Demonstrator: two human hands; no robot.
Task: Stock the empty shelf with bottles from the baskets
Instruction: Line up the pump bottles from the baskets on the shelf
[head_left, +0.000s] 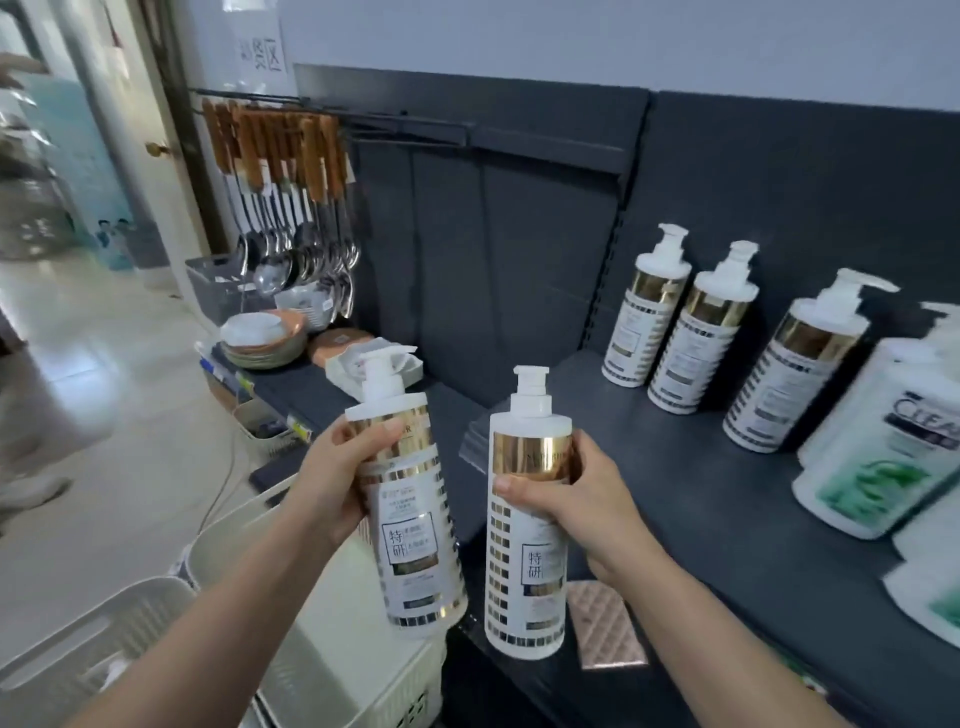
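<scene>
Left hand (332, 483) grips gold-banded pump bottle (410, 514); right hand (566, 499) grips second bottle (527, 540). 3 matching bottles (691, 343) stand on dark shelf (701, 509); baskets (332, 623) below left.

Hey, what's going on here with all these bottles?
A person is stocking the dark shelf with pump bottles. The left hand grips one white-and-gold bottle, the right hand a second bottle, both held up before the shelf. Three matching bottles already stand on it, beside white-and-green bottles. Cream baskets sit lower left.
</scene>
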